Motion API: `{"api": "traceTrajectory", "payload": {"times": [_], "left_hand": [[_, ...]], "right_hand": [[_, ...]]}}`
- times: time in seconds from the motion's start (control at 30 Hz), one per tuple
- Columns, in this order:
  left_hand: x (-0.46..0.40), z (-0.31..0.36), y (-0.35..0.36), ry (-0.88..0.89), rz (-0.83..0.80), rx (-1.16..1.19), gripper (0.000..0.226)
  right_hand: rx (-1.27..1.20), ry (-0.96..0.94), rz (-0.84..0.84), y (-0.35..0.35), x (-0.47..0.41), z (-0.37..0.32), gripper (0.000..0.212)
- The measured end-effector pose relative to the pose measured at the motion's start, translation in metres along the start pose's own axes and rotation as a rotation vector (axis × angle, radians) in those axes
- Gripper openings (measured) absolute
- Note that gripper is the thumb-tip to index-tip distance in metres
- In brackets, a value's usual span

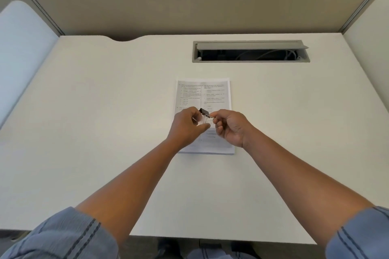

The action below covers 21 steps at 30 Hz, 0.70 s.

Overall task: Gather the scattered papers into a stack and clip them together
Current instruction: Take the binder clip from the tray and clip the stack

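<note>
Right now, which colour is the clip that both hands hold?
Black body with silver wire handles; the binder clip shows best in the head view.

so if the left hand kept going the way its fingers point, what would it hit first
Probably the right hand, just past the binder clip that the left hand already pinches; depth is unclear.

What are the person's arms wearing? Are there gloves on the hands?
No gloves. The left hand and right hand are bare, with no rings or watch showing. The forearms are bare too. Both sleeves are pushed up near the elbows. They are grey-blue, crinkly cloth with thin dark stripes.
</note>
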<state>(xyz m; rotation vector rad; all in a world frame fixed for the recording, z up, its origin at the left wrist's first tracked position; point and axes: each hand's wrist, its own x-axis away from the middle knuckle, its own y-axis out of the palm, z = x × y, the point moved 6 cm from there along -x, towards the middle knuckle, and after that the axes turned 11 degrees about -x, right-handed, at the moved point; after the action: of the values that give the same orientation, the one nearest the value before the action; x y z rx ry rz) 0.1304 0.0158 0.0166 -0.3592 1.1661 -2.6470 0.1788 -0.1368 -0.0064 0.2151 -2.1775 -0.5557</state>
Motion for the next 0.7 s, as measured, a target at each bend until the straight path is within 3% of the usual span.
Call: {"api": "traceTrajectory", "payload": {"times": [0.17,0.37,0.47,0.7], "left_hand": [[-0.003,0.006,-0.004,-0.034,0.005,0.034,0.035],[-0.019,0.01,-0.015,-0.022,-0.006,0.011,0.021],[-0.027,0.01,-0.021,-0.036,-0.016,0.039,0.015],[-0.043,0.008,-0.035,-0.032,-0.107,0.181,0.01]], "right_hand": [[0.008,0.044,-0.017,0.005,0.0,-0.003,0.011],[0.013,0.029,-0.045,0.011,-0.005,-0.018,0.009],[0.006,-0.006,-0.09,0.015,-0.007,-0.027,0.021],[0.164,-0.113,-0.085,0.021,-0.016,-0.042,0.02]]}}
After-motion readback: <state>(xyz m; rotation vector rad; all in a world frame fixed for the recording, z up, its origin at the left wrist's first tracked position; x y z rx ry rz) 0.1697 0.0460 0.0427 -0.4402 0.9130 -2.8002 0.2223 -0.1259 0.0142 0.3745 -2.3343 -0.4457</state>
